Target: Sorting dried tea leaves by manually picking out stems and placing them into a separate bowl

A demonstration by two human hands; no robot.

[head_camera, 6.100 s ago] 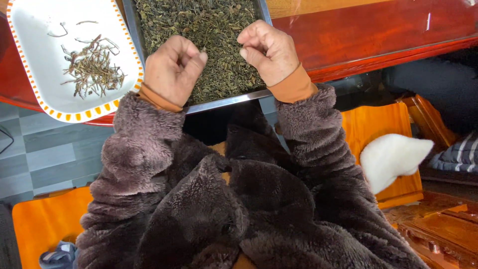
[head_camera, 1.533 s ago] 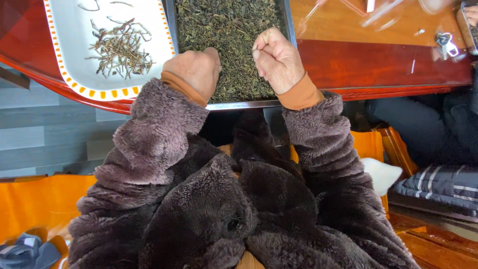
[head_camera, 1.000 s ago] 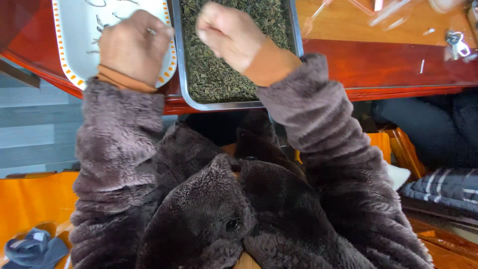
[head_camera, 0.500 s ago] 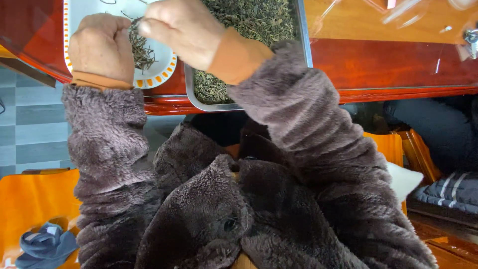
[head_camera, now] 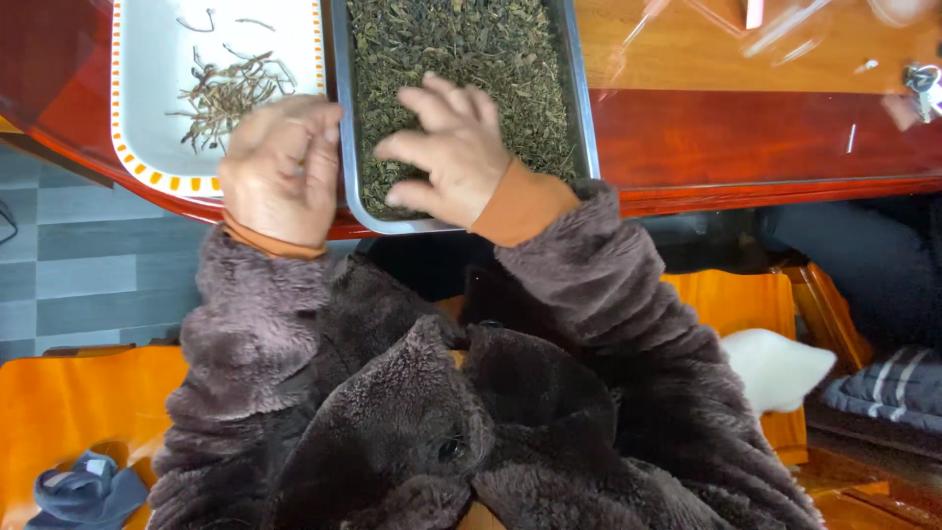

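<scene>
Hands over tea tray and white plate

We look down at two bare hands at the near edge of a red-brown table [head_camera: 746, 137]. Our right hand [head_camera: 453, 157] lies in the metal tray [head_camera: 586, 118], at its near end, on the dried green leaves [head_camera: 461, 49]. Its fingers are spread apart and bent a little, and the fingertips touch the leaves. The palm faces down; we cannot tell whether any leaves are caught under it.

Our left hand [head_camera: 280, 172] is just beside the tray, over its left rim and over the near right corner of the white plate [head_camera: 147, 98]. The fingers are curled together toward the thumb, like a loose pinch. What is between them is hidden, so we cannot tell if they hold something.

The plate has an orange dotted border and sits at the left side of the table, touching or almost touching the tray. On it there is a small heap of thin brownish stems [head_camera: 228, 93], with a few single stems toward its far edge. The stems are apart from the left hand.

The tray is filled with leaves nearly from rim to rim. Both wrists come out of orange cuffs and dark brown fleece sleeves [head_camera: 608, 285].
</scene>
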